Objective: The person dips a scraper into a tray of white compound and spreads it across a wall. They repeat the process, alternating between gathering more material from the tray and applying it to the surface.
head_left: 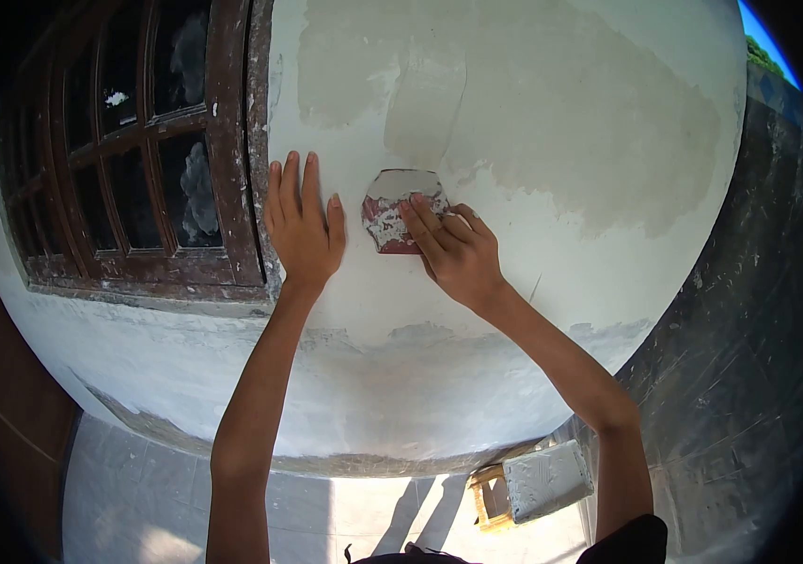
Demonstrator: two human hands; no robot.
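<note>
My right hand grips a putty scraper, a flat reddish plate with angled corners, smeared with whitish filler. Its face lies against the white wall, fingers pressed over its right side. Just above the scraper, a damp grey strip of filler runs up into a wide patch of grey filler. My left hand rests flat on the wall with fingers spread, beside the window frame, holding nothing.
A brown wooden window with several dark panes is at the left. Low on the right, a pale putty-smeared board or tray sits on a yellowish wooden stool. A dark wall stands at the right; grey tiled floor lies below.
</note>
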